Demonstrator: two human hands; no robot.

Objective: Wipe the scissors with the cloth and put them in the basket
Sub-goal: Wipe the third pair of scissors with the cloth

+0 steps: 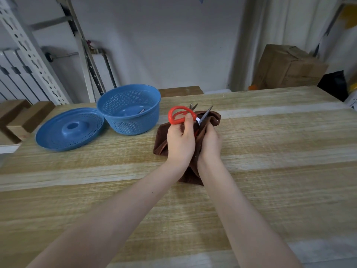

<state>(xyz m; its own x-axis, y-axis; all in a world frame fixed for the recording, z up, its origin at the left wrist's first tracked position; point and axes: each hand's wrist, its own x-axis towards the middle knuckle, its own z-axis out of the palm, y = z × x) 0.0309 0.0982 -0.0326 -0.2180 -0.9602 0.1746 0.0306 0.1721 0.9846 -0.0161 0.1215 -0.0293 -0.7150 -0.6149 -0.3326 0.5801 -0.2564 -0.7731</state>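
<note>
**Scissors held over the cloth, both hands engaged**

1. Scissors [171, 117]: held above the wooden table [270, 144], just right of the blue basket [131, 125] and not touching it. The red loop handle points up and to the left. One grey blade angles up and to the right, its tip standing clear above the cloth [161, 141].

2. Left hand [180, 141]: fingers curled round the lower part of the red handle, with the thumb laid against the loop. The loop itself stands out above the hand.

3. Right hand [210, 142]: closed on a fold of the brown cloth, directly right of the left hand and nearly touching it. The lower part of the blade runs down into this fold at the fingers; how far the cloth wraps the blade cannot be determined.

4. Cloth: bunched between and below both hands. One corner hangs down toward the table near the wrists.

5. Basket: upright on the table, open side up. A small grey metal piece [141, 110] lies inside; its identity is unclear.

6. Lid [70, 130]: blue, perforated, lying flat just left of the basket and touching its wall.

7. Grey metal tips [193, 106]: visible just behind the cloth, beyond the red handle.

8. Cardboard box [287, 68]: behind the far right table edge.
</note>
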